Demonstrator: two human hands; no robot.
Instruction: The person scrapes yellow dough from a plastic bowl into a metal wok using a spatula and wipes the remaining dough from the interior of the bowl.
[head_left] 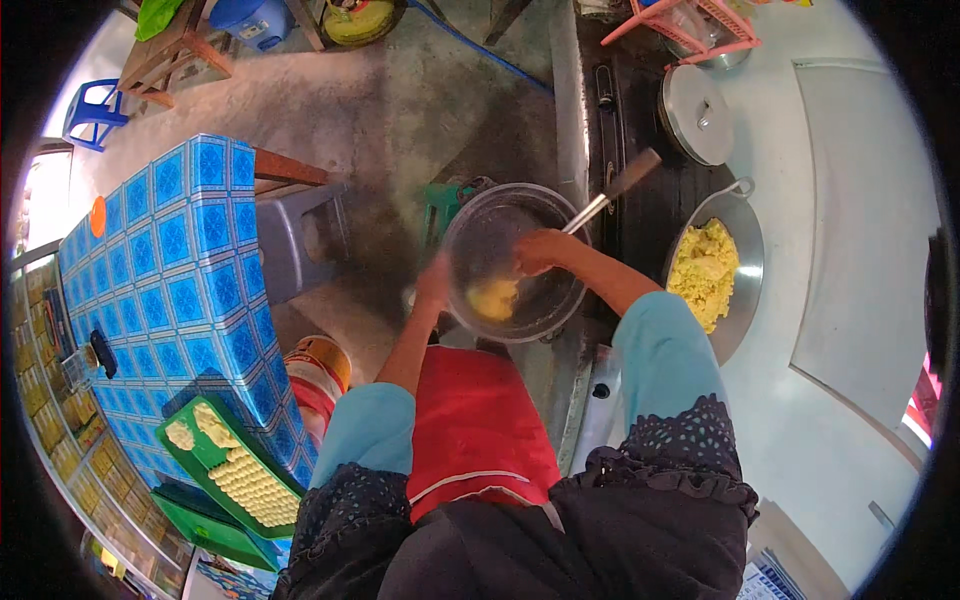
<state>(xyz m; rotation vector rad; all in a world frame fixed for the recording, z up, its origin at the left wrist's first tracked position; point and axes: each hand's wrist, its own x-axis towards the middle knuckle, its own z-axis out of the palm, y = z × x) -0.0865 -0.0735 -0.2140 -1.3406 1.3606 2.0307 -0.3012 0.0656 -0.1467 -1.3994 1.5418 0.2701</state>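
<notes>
In front of me is a round grey see-through basin [462, 222], with a lump of yellow mash [493, 298] low inside it. My left hand [432, 283] is at the basin's left rim, its fingers closed on the edge and somewhat blurred. Over the basin's right side, my right hand [540, 252] is closed around the lower part of a metal-shafted utensil with a brown handle [633, 172]. The handle points up and right, past the rim. Behind my hand the utensil's working end is hidden, so its kind cannot be told.
On the right, a wide metal pan [745, 285] holds yellow mash beside a lidded pot [698, 115] on a dark stove. At left, a blue-checked table [185, 290] bears a green tray [215, 455] of pale shaped pieces. A grey stool [300, 245] and a tin [322, 362] stand beside it.
</notes>
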